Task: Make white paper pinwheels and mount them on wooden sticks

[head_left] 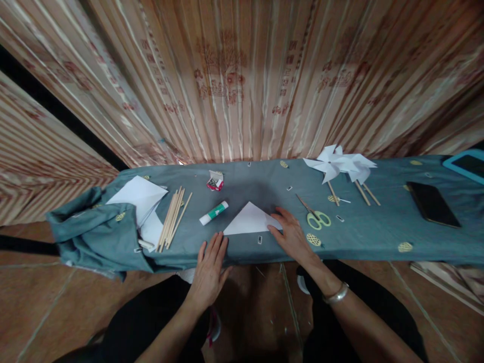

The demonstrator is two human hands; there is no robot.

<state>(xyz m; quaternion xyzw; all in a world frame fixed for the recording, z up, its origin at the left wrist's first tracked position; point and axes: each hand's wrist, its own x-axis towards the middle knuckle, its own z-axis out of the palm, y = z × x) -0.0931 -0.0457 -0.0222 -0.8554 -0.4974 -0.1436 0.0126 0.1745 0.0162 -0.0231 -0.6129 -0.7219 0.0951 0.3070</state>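
A white sheet of paper (pixel 249 221), folded into a triangle, lies on the cloth with its long edge towards me. My right hand (pixel 291 234) holds the paper's right corner, its thumb on the near side and its fingers on the far side. By the left corner my left hand (pixel 209 262) rests flat at the table edge, fingers stretched out; whether its tips touch the paper is hard to see. A green and white glue stick (pixel 214 213) lies just beyond that hand. Scissors with light green handles (pixel 318 220) are right of my right hand.
Wooden sticks (pixel 172 217) and white paper sheets (pixel 138 196) lie at the left. A small open box of pins (pixel 215 180) stands at the back. Paper pinwheels (pixel 335 164) on sticks, a dark phone (pixel 433 203) and a blue-framed tablet (pixel 467 164) are at the right.
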